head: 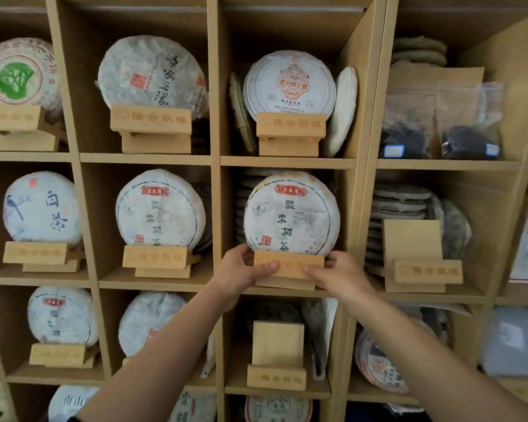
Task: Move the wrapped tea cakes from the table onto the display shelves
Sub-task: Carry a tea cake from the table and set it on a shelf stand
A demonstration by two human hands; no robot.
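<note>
A round tea cake [291, 214] in white paper with a red label and dark characters stands upright on a wooden stand [288, 266] in the middle cubby of the shelf. My left hand [241, 271] grips the stand's left end, thumb on its front. On the stand's right end rests my right hand [337, 274], fingers on the front face. Both hands touch the stand just below the cake. A stack of wrapped cakes is partly hidden behind it.
Neighbouring cubbies hold wrapped tea cakes on stands, such as one [160, 210] to the left and one [288, 83] above. Two stands without cakes sit below [276, 363] and to the right [421, 260]. Bags of loose tea [439, 123] fill the upper right cubby.
</note>
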